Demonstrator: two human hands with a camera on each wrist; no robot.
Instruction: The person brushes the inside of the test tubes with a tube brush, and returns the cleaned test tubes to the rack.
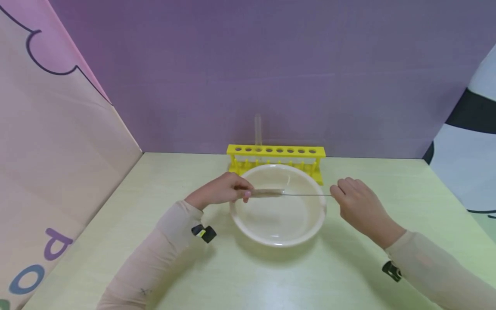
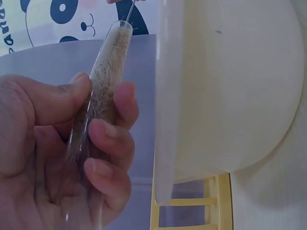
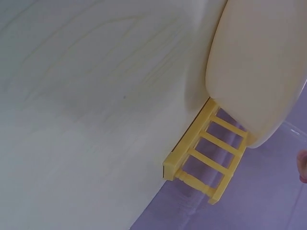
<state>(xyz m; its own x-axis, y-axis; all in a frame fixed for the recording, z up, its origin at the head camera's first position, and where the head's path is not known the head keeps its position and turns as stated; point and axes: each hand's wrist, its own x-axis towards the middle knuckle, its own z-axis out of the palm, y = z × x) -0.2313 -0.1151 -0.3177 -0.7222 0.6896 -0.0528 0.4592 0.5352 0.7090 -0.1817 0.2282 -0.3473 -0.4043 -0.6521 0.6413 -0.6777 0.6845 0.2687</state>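
Note:
My left hand (image 1: 224,189) holds a clear glass test tube (image 2: 91,127) lying nearly level above the white basin (image 1: 276,242), thumb on one side and fingers round the other. Inside the tube are the pale bristles of a test tube brush (image 2: 108,72), filling its upper part. The brush's thin wire handle (image 1: 308,195) comes out of the tube's mouth and runs rightward to my right hand (image 1: 366,209), which grips its end with curled fingers beyond the basin's right rim. That grip does not show in the right wrist view.
Behind the basin stands a yellow test tube rack (image 1: 276,151), partly hidden by the rim. Another clear test tube (image 1: 258,130) stands upright in it. A purple backdrop (image 1: 271,77) rises at the table's far edge, with printed panels at both sides.

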